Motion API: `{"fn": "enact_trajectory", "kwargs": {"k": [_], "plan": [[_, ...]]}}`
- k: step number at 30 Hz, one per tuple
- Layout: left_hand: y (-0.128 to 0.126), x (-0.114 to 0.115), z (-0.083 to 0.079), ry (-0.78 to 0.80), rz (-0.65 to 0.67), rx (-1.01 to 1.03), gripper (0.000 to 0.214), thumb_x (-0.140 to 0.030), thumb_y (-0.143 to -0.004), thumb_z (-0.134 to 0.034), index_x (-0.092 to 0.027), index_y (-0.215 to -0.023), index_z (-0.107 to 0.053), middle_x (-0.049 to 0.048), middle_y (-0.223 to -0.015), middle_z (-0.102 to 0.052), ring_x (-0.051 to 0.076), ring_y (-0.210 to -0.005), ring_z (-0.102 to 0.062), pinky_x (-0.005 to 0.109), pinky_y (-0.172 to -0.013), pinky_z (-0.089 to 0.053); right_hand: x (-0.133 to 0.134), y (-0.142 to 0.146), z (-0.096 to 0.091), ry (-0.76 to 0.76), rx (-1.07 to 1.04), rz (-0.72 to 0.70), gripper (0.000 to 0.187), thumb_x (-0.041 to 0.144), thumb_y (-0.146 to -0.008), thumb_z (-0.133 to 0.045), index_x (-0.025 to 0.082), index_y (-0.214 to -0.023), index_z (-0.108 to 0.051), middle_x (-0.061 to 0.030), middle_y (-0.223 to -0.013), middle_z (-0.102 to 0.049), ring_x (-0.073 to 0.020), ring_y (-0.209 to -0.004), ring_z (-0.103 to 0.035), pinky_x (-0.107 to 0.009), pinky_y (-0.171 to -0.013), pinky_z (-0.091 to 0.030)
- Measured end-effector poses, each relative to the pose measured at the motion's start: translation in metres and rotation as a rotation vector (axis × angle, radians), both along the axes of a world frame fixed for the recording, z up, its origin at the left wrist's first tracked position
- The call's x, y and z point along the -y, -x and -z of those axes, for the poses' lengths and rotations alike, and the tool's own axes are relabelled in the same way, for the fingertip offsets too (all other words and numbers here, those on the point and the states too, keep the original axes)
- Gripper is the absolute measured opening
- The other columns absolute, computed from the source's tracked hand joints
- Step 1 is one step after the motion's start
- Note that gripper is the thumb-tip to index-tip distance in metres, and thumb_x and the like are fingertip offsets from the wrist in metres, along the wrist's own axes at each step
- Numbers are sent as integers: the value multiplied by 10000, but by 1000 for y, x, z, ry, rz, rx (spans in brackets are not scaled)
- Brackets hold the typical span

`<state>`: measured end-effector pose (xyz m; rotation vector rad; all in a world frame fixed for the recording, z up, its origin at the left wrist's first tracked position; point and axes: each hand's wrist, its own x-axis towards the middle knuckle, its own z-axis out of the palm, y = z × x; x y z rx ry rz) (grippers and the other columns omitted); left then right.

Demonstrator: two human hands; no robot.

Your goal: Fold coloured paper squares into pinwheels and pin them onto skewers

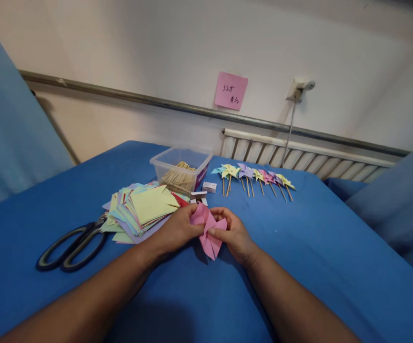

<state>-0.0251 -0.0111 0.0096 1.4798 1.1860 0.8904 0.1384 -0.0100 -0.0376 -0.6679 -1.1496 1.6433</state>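
A pink paper pinwheel (pixel 210 243), with no stick visible on it, is held just above the blue cloth between both hands. My left hand (pixel 183 224) pinches its left side, thumb on top. On the right side, my right hand (pixel 235 234) grips the paper with the thumb pressed near the centre and the fingers behind. A small open box (pixel 199 195) stands just beyond the pinwheel, partly covered by it. To the left lies a stack of coloured paper squares (pixel 152 205), a yellow sheet on top, with slits cut at the corners.
Black-handled scissors (pixel 81 245) lie left of the paper. Behind it stands a clear plastic tub (pixel 163 159) of wooden sticks (pixel 179 178), beside a small closed box (pixel 209 187). Several finished pinwheels (pixel 245 171) on sticks lie at the back right, before a radiator (pixel 263 152).
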Motion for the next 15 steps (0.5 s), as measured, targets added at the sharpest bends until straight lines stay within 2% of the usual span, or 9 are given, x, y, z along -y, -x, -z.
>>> {"fn": "enact_trajectory", "kwargs": {"k": [4, 7, 11, 15], "plan": [[2, -1, -3, -10, -45, -34, 293, -234, -647, -664, -148, -924, -627, 34, -826, -673, 206, -751, -618, 283, -653, -460, 1, -2, -1, -20, -10, -53, 556, 241, -582, -798, 235, -1100, -598, -32, -999, -653, -181, -834, -621, -304, -754, -499], [2, -1, -4, -24, -38, -69, 310, -236, -640, -671, -143, -932, -623, 35, -823, -671, 211, -756, -618, 281, -651, -455, 1, -1, -1, -40, -8, -41, 540, 231, -592, -794, 230, -1098, -604, -36, -1032, -650, -184, -874, -617, -301, -780, -493], [0, 2, -4, -69, 9, -155, 253, -255, -673, -646, -154, -905, -630, 20, -805, -670, 202, -730, -602, 271, -618, -443, 0, 2, 0, -23, 56, 58, 403, 273, -639, -779, 205, -1008, -631, -23, -903, -663, -162, -788, -617, -282, -728, -494], [-2, 3, -3, -66, 18, -123, 286, -273, -683, -652, -165, -948, -640, 24, -857, -689, 218, -785, -620, 281, -654, -458, -1, 6, 0, 44, 63, 119, 371, 320, -627, -790, 183, -929, -622, 0, -799, -669, -139, -665, -610, -277, -673, -491]]}}
